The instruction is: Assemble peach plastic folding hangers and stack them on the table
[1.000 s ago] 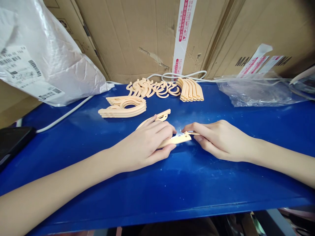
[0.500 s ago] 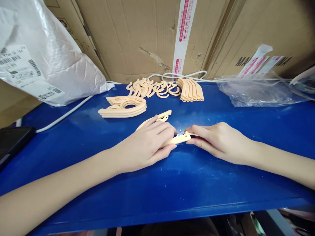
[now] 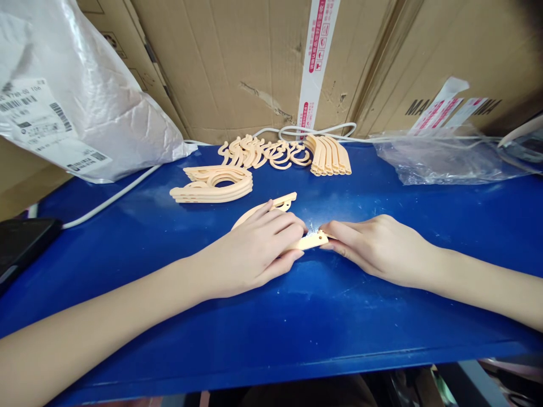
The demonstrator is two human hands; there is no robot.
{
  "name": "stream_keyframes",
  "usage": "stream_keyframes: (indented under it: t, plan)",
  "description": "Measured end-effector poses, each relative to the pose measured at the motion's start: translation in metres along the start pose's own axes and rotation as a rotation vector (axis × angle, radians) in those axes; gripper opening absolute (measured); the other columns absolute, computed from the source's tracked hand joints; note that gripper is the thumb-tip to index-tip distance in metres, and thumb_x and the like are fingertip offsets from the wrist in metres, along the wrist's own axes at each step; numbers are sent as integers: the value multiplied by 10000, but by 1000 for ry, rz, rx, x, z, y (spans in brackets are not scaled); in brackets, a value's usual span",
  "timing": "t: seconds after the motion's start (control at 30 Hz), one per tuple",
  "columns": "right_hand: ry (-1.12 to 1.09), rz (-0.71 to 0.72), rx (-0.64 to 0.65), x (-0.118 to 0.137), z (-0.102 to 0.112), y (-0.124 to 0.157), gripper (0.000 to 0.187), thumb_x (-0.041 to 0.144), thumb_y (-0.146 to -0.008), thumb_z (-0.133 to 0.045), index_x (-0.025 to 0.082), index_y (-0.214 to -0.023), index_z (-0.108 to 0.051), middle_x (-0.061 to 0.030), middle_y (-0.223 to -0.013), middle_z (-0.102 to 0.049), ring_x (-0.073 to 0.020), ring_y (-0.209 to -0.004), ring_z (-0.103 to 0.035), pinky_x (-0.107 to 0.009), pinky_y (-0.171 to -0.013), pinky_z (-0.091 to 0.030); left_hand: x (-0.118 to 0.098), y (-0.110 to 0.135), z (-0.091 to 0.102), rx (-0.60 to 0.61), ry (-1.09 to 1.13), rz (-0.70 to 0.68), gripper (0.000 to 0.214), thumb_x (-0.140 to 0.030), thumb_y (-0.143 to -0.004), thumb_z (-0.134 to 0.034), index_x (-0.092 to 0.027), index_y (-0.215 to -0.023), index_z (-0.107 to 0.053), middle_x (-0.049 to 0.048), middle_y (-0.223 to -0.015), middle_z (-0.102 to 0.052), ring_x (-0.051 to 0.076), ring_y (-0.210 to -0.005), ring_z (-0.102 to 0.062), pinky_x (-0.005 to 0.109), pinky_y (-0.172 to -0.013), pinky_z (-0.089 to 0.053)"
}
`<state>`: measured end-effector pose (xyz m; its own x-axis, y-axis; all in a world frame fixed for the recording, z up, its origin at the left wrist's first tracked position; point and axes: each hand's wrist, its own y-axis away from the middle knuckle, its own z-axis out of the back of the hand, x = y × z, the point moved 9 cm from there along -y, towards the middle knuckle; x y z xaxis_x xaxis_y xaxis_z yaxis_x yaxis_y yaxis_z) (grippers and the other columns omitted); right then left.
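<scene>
Seen from your head camera: your left hand [image 3: 254, 249] lies curled over a peach hanger piece [image 3: 313, 242] on the blue table [image 3: 297, 333]. The fingers are pressed close together on top and the thumb is tucked against its near edge, so the piece is gripped rather than merely covered. Your right hand [image 3: 377, 249] meets it from the other side, knuckles low and fingers drawn together. Its fingertips [image 3: 328, 230] pinch the piece's free end, right where your left fingertips stop. The piece lies flat. Its straight bar shows between the two hands and its curved arm pokes out beyond your left knuckles.

By count there are two hands and one piece in them.

- **Stack:** beyond the piece and to its left lies one stack of folded hangers [image 3: 212, 183] in the same peach colour, about four deep.
- **Hooks:** directly beyond the piece lies a tangle of loose hooks [image 3: 263, 152], too interlaced to number.
- **Arms:** beyond the piece and a little to its right is one bundle of straight arms [image 3: 328, 154], roughly six side by side.
- **Cable:** one white cable [image 3: 110, 199] runs off far to the piece's left.
- **Bags:** one white plastic bag [image 3: 85, 96] slumps far to the left and beyond. One clear plastic bag [image 3: 441, 161] lies to the right and beyond.
- **Device:** one black device [image 3: 21, 243] sits well to the left.
- **Boxes:** cardboard boxes [image 3: 237, 62] wall off everything behind.
</scene>
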<state>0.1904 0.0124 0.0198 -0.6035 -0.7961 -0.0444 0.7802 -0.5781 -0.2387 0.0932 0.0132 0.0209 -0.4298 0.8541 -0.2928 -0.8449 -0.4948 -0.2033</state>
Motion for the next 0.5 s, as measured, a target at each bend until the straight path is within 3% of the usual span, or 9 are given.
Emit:
stream_keyframes:
  t: [0.2, 0.5]
  plan:
    - [238, 77, -121, 10, 10, 2, 319, 304, -1032, -297, 156, -895, -544, 25, -630, -587, -94, -462, -534, -254, -404, -221, 1, 0, 1, -5, 14, -4, 200, -253, -992, -343, -188, -939, -525, 64, -1148, -596, 212, -1081, -532, 522, -1127, -241]
    - [447, 139, -166, 19, 16, 2, 221, 225, -1010, -364, 143, -948, -560, 26, -618, -542, -109, -485, -509, -278, -470, -288, 1, 1, 3, -8, 10, 4, 207, -256, -997, -330, -188, -953, -521, 59, -1124, -603, 205, -1065, -542, 512, -1126, -242]
